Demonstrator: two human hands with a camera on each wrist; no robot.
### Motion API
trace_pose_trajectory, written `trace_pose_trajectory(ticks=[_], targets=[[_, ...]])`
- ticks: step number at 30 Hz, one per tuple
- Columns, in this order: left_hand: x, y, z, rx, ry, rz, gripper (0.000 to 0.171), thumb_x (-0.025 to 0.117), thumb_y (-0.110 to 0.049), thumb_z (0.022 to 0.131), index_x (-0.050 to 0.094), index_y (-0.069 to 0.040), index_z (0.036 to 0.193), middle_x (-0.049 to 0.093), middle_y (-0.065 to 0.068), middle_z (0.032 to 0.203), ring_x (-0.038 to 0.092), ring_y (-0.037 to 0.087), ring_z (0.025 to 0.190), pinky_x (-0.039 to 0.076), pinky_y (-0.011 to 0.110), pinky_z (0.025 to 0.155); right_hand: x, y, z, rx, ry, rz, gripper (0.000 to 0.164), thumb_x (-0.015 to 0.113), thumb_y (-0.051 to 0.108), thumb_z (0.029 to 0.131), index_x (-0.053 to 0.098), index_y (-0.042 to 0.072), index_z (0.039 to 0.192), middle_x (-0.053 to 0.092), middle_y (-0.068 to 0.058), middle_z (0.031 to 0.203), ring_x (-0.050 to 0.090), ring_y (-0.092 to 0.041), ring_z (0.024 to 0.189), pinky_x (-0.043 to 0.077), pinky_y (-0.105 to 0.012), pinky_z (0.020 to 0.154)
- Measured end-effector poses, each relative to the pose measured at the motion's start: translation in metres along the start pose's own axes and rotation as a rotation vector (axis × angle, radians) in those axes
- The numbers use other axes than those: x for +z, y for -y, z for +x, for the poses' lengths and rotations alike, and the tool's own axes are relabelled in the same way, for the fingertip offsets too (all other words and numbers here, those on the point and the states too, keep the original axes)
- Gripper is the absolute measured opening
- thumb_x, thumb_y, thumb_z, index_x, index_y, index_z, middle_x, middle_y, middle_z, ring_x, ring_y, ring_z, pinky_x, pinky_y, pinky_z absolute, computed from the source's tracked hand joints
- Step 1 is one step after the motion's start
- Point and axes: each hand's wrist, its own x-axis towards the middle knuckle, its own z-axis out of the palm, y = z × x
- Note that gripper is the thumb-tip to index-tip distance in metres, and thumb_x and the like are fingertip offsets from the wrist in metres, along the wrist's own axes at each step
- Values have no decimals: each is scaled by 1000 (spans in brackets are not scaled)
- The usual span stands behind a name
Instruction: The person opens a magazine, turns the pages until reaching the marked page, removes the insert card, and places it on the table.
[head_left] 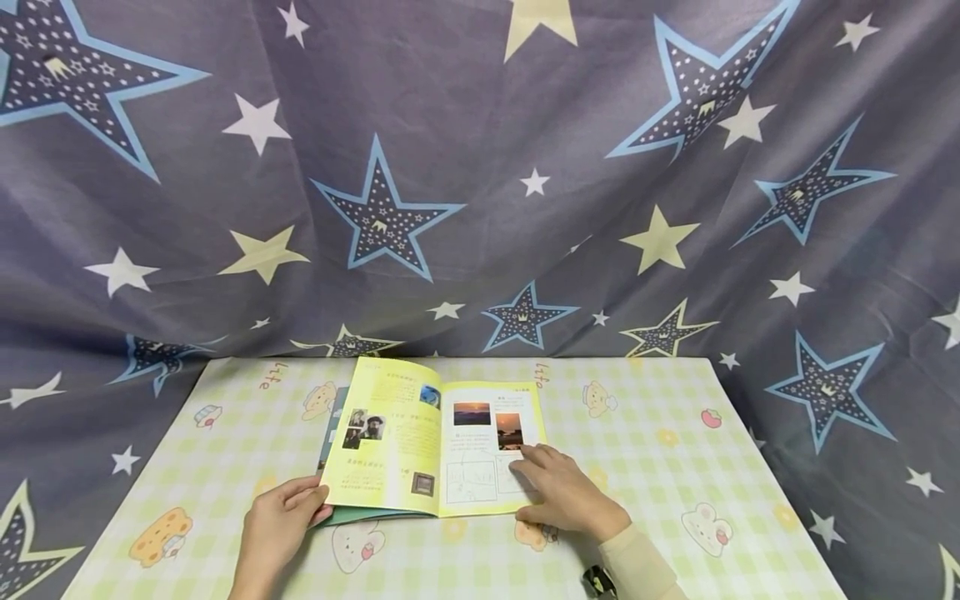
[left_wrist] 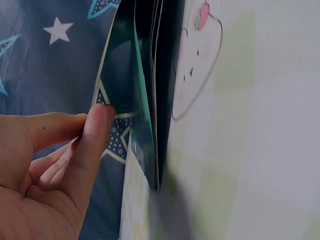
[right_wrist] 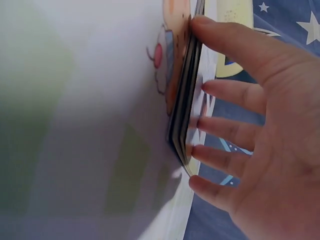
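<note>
An open booklet (head_left: 411, 450) with yellow-bordered printed pages and small photos lies on the table. My left hand (head_left: 277, 521) pinches the outer edge of its left side between thumb and fingers. In the left wrist view this side (left_wrist: 120, 65) is lifted, with a gap between it and the other leaves. My right hand (head_left: 566, 492) rests on the lower outer part of the right page (head_left: 472, 450), fingers spread and fairly straight. The right wrist view shows its fingertips on the page and the thumb (right_wrist: 225, 37) by the booklet's lower edge.
The table (head_left: 645, 467) has a green-and-white checked cover with cartoon prints. Behind and beside it hangs a dark curtain (head_left: 465, 100) with stars. A dark band (head_left: 599, 581) shows near the right wrist, beside a beige sleeve (head_left: 639, 562).
</note>
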Motion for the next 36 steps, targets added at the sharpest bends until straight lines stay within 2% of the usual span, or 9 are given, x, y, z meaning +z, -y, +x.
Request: trace_pose_trajectory(ticks=[6, 12, 15, 19, 21, 28, 31, 36], targets=[[-3, 3, -2, -27, 1, 26, 36, 68, -10, 95, 64, 8, 125, 75, 12, 94, 73, 18, 74, 62, 26, 66, -6, -4, -3, -26, 12, -5, 43, 73, 35, 93, 66, 12, 128, 56, -13, 139, 50, -35, 130, 41, -58, 107], [-2, 5, -1, -18, -4, 59, 37, 69, -14, 95, 65, 6, 125, 75, 11, 96, 73, 15, 75, 61, 25, 64, -8, -9, -4, -73, -91, 49, 24, 66, 24, 99, 71, 9, 118, 70, -2, 115, 64, -21, 110, 51, -45, 99], [-3, 4, 0, -10, -19, 122, 38, 70, -19, 95, 67, 4, 125, 76, 8, 95, 73, 14, 75, 61, 27, 67, -9, -11, -4, -69, -155, 67, 24, 67, 21, 98, 71, 7, 117, 71, -3, 112, 67, -20, 105, 53, -43, 97], [-4, 2, -1, 3, -30, 177, 42, 70, -26, 95, 67, 2, 126, 76, 7, 96, 73, 15, 81, 55, 46, 90, -8, -14, -4, -22, -248, 74, 28, 69, 23, 96, 70, 8, 120, 71, -4, 115, 66, -20, 106, 54, -41, 95], [-4, 1, -1, 9, -32, 190, 43, 70, -29, 95, 67, 1, 126, 76, 7, 98, 73, 16, 85, 50, 53, 95, -8, -14, -4, -4, -306, 71, 31, 71, 25, 95, 69, 8, 122, 70, -2, 115, 65, -19, 105, 54, -40, 94], [2, -7, -4, 54, 0, 182, 46, 70, -34, 95, 67, -1, 128, 76, 7, 103, 70, 26, 102, 45, 56, 102, -6, -16, -2, -27, -521, 73, 33, 77, 26, 91, 69, 9, 118, 58, 2, 110, 57, -13, 103, 54, -35, 90], [5, -12, -6, 81, 23, 177, 45, 70, -35, 95, 68, -3, 128, 76, 6, 104, 69, 28, 105, 40, 59, 105, -5, -14, 0, -50, -568, 72, 33, 80, 25, 88, 69, 9, 116, 58, 4, 108, 57, -11, 102, 55, -34, 89], [17, -21, -7, 118, 54, 156, 42, 69, -34, 96, 68, -6, 127, 75, 4, 105, 71, 23, 101, 41, 57, 107, -4, -8, 6, -51, -563, 90, 36, 80, 23, 88, 68, 8, 119, 61, 2, 110, 59, -13, 104, 55, -35, 92]])
